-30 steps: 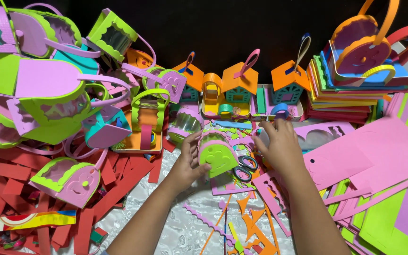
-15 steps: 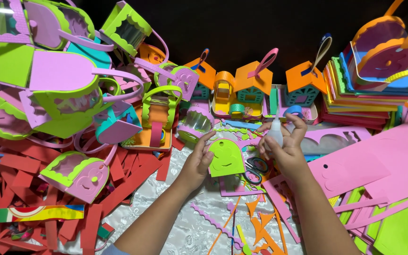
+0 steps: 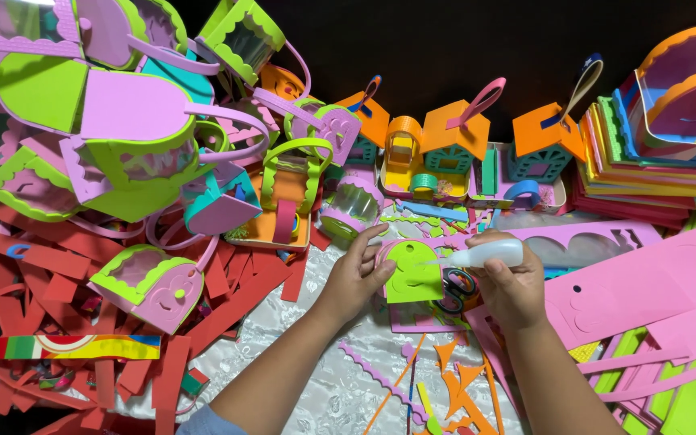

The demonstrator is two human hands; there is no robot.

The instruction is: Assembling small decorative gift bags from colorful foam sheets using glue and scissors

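The left hand (image 3: pixel 356 278) gripped a green foam door piece (image 3: pixel 412 272) above the desk (image 3: pixel 316 387), beside scissors (image 3: pixel 454 288); the right hand (image 3: pixel 509 282) clasped a glue bottle (image 3: pixel 485 255), nozzle touching the foam.

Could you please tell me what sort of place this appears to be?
Probably a handicraft worktable for making foam-sheet baskets and little houses: finished baskets are heaped at the left, foam sheets are stacked at the right, and the right hand holds a glue bottle to a green foam piece.
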